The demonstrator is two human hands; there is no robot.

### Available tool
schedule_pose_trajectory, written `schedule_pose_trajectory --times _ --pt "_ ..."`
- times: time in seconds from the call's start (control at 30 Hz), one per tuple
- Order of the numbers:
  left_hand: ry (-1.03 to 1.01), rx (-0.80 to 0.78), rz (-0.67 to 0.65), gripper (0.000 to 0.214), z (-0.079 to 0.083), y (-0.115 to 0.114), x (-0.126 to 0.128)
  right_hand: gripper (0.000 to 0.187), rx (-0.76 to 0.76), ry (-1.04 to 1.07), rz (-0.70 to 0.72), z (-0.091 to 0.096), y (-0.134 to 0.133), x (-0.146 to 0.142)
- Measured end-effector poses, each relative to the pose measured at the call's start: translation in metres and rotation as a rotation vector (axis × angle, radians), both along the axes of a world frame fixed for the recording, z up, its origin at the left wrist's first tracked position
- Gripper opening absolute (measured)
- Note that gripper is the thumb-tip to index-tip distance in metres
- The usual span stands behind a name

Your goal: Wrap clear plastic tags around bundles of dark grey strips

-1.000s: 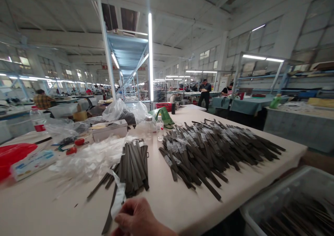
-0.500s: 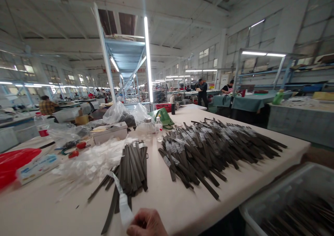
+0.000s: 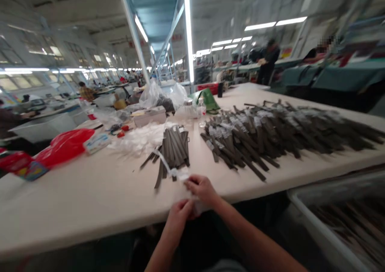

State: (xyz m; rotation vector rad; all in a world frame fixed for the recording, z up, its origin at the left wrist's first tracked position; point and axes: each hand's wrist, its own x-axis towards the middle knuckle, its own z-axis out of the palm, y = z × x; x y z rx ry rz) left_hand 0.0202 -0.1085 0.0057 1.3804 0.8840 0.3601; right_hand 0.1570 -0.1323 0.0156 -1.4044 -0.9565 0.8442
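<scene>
At the table's front edge my right hand is closed, its fingertips pinching a thin white strip that looks like soft plastic or paper. Just below and to the left, my left hand is also closed, thumb against fingers, on a pale, blurred lower part of what seems the same strip. The strip's far end reaches up to a small pile of dark grey flat strips. Behind this pile lies a heap of crumpled white thin material. To the right, many dark strips lie in bundles with whitish bands.
A grey bin with dark strips stands low at the right. On the table are a red plastic bag, a tissue pack, a clear bottle and a green bag. Other people work farther back.
The view has tilted down and turned left. My left hand has come into view beside the right one, and both now hold the white strip near the table edge.
</scene>
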Motion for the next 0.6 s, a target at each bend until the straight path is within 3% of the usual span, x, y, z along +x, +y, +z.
schedule_pose_trajectory --times 0.1,0.27,0.47,0.6 --pt "-0.11 -0.123 -0.026 0.045 -0.007 0.002 -0.001 0.027 -0.009 0.034 0.008 -0.008 0.004 0.007" --pt "-0.107 -0.203 -0.025 0.04 -0.008 0.002 0.0 0.028 -0.021 0.006 0.011 -0.011 0.004 0.01" --pt "-0.083 -0.107 -0.038 0.036 -0.01 0.0 0.007 0.026 -0.035 -0.072 0.016 -0.011 0.001 0.005" --pt "-0.112 -0.067 -0.04 0.032 0.0 0.004 -0.012 0.032 -0.042 -0.152 0.042 -0.016 0.005 0.012"
